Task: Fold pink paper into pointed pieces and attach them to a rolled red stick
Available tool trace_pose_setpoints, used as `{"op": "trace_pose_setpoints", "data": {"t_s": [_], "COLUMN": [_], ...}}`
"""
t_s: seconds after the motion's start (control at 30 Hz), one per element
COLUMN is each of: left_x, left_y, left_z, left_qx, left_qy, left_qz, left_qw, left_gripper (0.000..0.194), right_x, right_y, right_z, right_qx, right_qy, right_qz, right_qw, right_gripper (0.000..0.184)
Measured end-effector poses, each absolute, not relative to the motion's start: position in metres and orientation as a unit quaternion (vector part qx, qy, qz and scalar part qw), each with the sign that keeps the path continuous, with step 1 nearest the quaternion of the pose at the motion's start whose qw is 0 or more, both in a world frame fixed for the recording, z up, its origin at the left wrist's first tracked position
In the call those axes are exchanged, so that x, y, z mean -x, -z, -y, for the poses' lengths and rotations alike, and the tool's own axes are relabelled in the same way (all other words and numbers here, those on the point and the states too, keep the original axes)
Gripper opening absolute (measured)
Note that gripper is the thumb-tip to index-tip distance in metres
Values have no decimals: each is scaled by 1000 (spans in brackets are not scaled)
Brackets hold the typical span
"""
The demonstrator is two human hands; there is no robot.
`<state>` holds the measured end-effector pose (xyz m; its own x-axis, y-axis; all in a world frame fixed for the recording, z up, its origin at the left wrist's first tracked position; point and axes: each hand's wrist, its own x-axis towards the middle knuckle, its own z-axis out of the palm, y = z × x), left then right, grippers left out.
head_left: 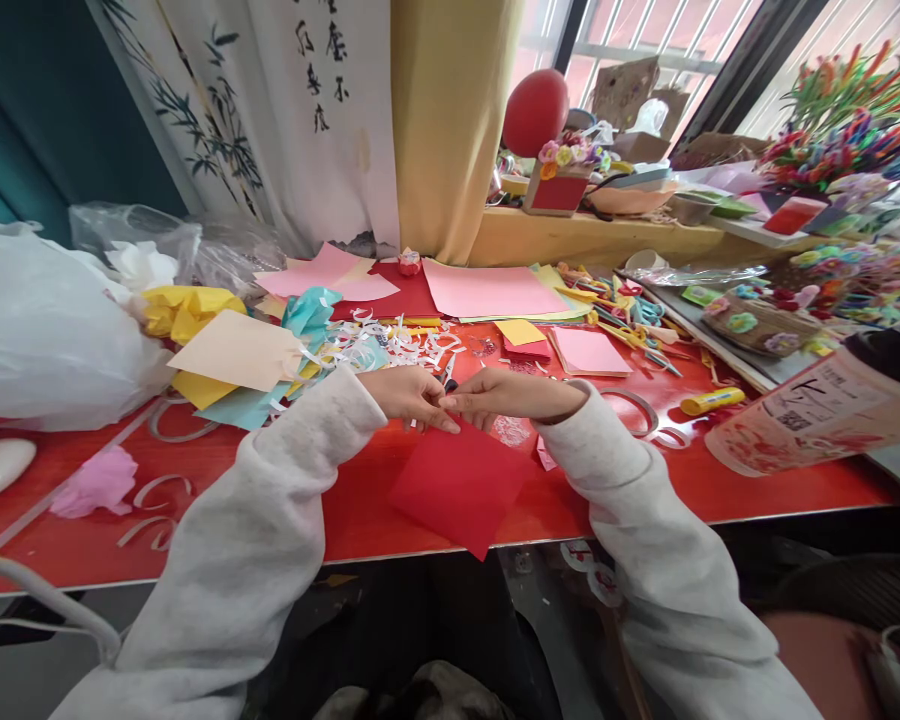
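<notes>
**Both hands pinching the far corner of a red paper square**

Left hand [412, 395] and right hand [495, 400] together, fingertips meeting, both apparently closed on the red paper square [465, 485] at its 12 o'clock corner. Exact finger overlap: can't tell. Sheet hangs below the hands toward the near table edge, one corner at 6 o'clock.

Handling (my guess): very light, thin, bendy; creases easily, may slip or tear if tugged. Best hold is a light thumb-and-finger pinch at corners or edges, not mid-sheet.

Pose: forearms in grey sleeves come up from 7 and 5 o'clock, wrists bent inward, arms arching around the sheet.

Outward from the hands: white paper shreds [412, 345] at 11; yellow-topped paper stack [519, 332] near 2; pink paper stack [591, 352] between 2 and 3; yellow tube [712, 402] at 3 (glue or marker, can't tell), then the printed cup [817, 405]. Cream sheet [240, 350] between 9 and 10; crumpled pink paper [99, 482] between 8 and 9. All on the red table [367, 510].
</notes>
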<state>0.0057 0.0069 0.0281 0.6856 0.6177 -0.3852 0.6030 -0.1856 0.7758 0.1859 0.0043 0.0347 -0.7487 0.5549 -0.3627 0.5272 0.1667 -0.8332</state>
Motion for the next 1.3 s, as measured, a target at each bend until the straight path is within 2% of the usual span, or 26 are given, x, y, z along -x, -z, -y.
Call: {"op": "trace_pose_setpoints", "data": {"t_s": [0.2, 0.4, 0.83, 1.03, 1.17, 1.3], "left_x": [-5, -3, 0, 0, 1, 0], "left_y": [-29, -29, -33, -38, -36, -32], "left_z": [-7, -9, -10, -7, -8, -10], "left_qx": [-765, -764, -770, -753, -752, -757], "left_qy": [-13, -48, -76, -54, -49, -47], "left_qz": [-398, -401, -402, -431, -432, -424], "left_qw": [506, 503, 490, 495, 495, 495], "left_gripper": [35, 35, 28, 20, 24, 33], "right_x": [-185, -187, -188, -187, -188, -188], "right_y": [-30, -29, -26, -23, -24, -24], "right_z": [-8, -10, -13, -14, -14, -14], "right_qx": [341, 333, 351, 360, 406, 400], "right_qy": [-524, -509, -491, -498, -521, -532], "right_qz": [779, 790, 790, 784, 744, 741], "right_qw": [46, 80, 112, 86, 96, 86], "right_gripper": [49, 37, 26, 33, 44, 46]}}
